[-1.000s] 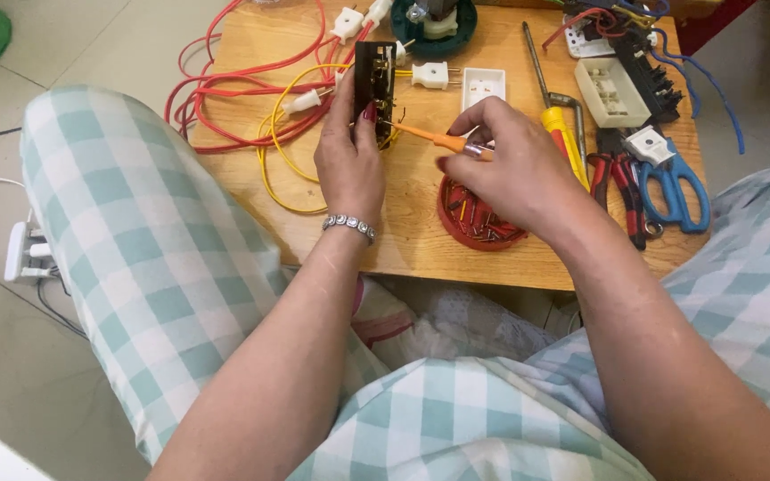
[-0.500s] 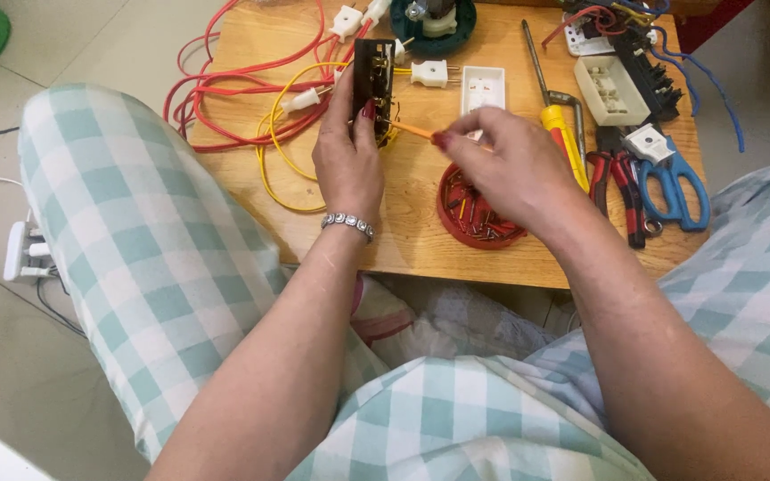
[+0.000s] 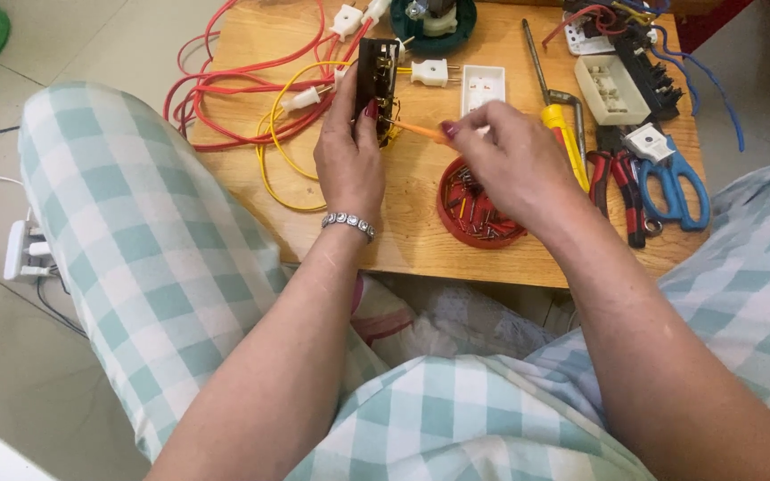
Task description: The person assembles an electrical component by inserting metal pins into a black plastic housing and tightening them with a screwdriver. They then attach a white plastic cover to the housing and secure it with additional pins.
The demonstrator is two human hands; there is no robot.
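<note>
Near the far-left stretch of the surface (image 3: 421, 240): dark switch block (image 3: 376, 76), stood upright, long axis running toward the far edge.
Left hand (image 3: 349, 160): wrapped on the dark switch block from the near side, thumb pressed on its face, bracelet at the wrist.
Right hand (image 3: 510, 160): pinched narrow on the orange screwdriver (image 3: 421, 132), holding it firm.
Key relation: orange screwdriver lying crosswise, tip pointing left into the block's right side, handle end in the right fingers; block just left of the right hand, touching the left.
Nearer hand: left, already on the block; right a short reach off, joined only by the tool.
Below the right hand: red round tray (image 3: 474, 209) of small screws, near the near edge.
Count, wires: red (image 3: 225, 89) and yellow (image 3: 274, 151) loops at the far-left corner, tangled, no sure number.
Count, white plugs (image 3: 430, 71): three or four, hard to settle.
Count, right edge: one blue-handled scissors (image 3: 675, 183), one red-handled pliers (image 3: 621, 183), one yellow-handled screwdriver (image 3: 561, 129).
</note>
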